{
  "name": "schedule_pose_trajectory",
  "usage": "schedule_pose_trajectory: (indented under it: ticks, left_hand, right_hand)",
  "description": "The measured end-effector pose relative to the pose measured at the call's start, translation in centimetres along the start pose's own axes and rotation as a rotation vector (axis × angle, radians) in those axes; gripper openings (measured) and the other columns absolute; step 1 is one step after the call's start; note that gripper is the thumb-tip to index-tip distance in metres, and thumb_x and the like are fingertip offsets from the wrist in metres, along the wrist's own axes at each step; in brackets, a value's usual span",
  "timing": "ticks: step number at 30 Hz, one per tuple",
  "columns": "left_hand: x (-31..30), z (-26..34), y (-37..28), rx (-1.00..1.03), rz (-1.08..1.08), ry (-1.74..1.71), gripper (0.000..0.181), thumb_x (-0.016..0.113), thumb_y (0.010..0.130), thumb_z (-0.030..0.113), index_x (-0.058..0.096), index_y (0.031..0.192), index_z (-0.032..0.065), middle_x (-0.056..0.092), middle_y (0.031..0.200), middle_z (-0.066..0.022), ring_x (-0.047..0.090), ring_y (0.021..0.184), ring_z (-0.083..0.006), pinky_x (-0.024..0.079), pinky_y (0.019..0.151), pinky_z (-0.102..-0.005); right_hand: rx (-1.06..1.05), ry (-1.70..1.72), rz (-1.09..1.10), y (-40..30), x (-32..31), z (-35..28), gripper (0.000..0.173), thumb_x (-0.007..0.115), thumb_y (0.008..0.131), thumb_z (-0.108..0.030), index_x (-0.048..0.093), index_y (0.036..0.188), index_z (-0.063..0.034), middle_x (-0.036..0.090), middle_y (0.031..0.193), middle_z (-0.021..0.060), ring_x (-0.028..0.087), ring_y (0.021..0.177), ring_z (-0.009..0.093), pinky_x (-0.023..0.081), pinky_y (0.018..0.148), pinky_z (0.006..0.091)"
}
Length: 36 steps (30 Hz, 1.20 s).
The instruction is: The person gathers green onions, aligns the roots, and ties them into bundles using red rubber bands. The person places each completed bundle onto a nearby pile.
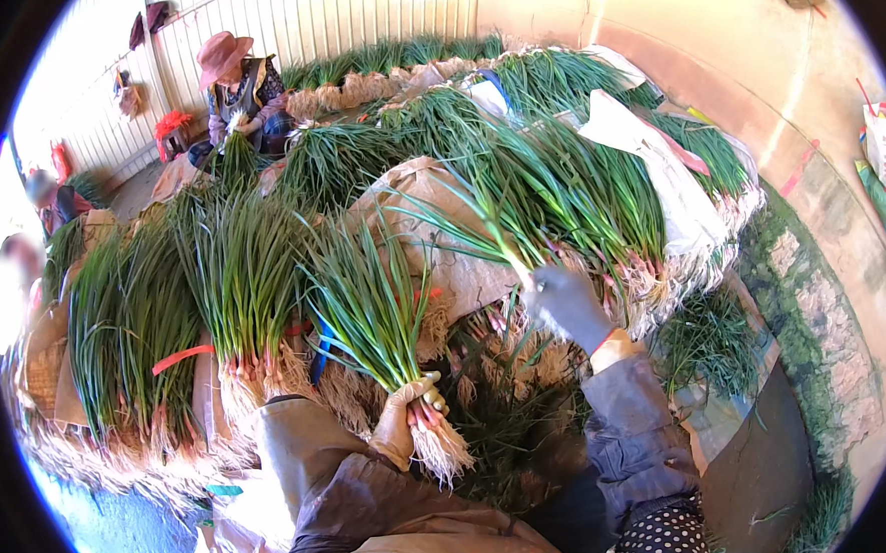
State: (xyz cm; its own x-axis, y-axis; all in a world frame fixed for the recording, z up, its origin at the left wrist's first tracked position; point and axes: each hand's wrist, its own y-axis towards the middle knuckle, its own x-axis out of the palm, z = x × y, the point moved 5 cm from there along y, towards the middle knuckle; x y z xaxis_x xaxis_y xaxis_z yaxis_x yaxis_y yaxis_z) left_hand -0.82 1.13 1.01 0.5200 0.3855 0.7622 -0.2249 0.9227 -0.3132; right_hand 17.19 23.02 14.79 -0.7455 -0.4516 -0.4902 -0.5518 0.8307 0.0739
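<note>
My left hand [403, 421], in a pale glove, is closed around a bunch of green onions [370, 314] just above the roots. Its leaves fan up and away, and the whitish roots [443, 448] hang below my fist. In its grey glove, my right hand [571, 307] grips the lower end of a few onion stalks [507, 244], whose leaves point up and left. How many stalks it holds is unclear. Loose onions with pinkish bases [494, 326] lie between the hands, partly under a tan woven sheet [461, 257].
Upright onion bunches [248, 287] stand to the left, and a large onion pile [581, 187] with a white sack [655, 168] lies right. A person in a hat [246, 99] sits beyond, holding onions. Leaf trimmings [709, 338] lie near the mossy wall base [798, 318].
</note>
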Motion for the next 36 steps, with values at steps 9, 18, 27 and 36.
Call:
schedule_pose_trajectory:
  ticks: [9,18,27,36]
  left_hand:
    - [1.1,-1.3,1.3,-0.001,0.009,-0.016,0.046,0.061,0.093,0.019,0.052,0.129,-0.0065,0.059,0.077,-0.0035,0.06,0.071,-0.0179,0.053,0.072,-0.0339]
    - [1.6,-1.0,1.1,-0.026,-0.005,-0.069,0.044,0.065,0.089,0.018,0.056,0.125,-0.0051,0.061,0.078,-0.0054,0.062,0.072,-0.0189,0.054,0.07,-0.0324]
    - [0.5,-0.7,1.3,-0.013,-0.099,-0.061,0.045,0.062,0.09,0.014,0.054,0.131,-0.0025,0.068,0.117,-0.017,0.066,0.088,-0.0215,0.057,0.074,-0.0338]
    - [0.9,-2.4,1.8,-0.216,-0.133,0.062,0.046,0.058,0.092,0.021,0.058,0.129,-0.0067,0.07,0.104,-0.0119,0.066,0.079,-0.0174,0.054,0.064,-0.0286]
  right_hand:
    - [0.134,0.132,-0.05,-4.8,4.6,6.2,0.034,0.068,0.088,-0.026,0.065,0.106,0.0031,0.066,0.079,0.0065,0.061,0.072,0.014,0.051,0.066,0.0297]
    - [0.217,0.351,0.143,-0.3,6.4,4.5,0.04,0.06,0.092,-0.039,0.068,0.094,0.0004,0.063,0.067,0.0066,0.062,0.061,0.02,0.048,0.056,0.0349]
    - [-0.223,-0.512,0.178,-7.4,8.9,-2.8,0.022,0.069,0.088,-0.026,0.058,0.081,-0.0085,0.055,0.054,0.0043,0.052,0.043,0.016,0.041,0.043,0.033]
    - [-0.26,-0.667,-0.009,-13.1,14.2,-0.6,0.022,0.064,0.087,-0.021,0.054,0.098,-0.0045,0.061,0.063,0.0104,0.063,0.056,0.031,0.047,0.05,0.0438]
